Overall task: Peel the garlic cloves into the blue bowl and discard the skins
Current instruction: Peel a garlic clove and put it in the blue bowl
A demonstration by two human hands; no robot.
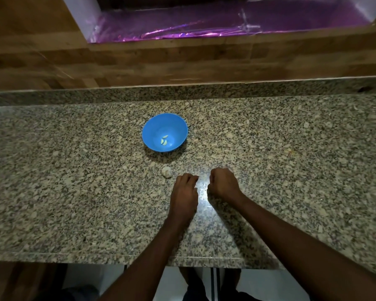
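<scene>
Blue bowl (164, 132) on desk (74, 170), three peeled cloves (164, 140) inside; garlic head (167, 171) just near side of bowl; left hand (185, 187) and right hand (223, 183) beyond it, fingers curled, contents hidden; risk: pale skins lost against speckled desk, never discarded.

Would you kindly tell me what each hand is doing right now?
Left hand: fingers curled over the counter; whether it holds anything cannot be told.
Right hand: curled likewise; cannot be told.
</scene>
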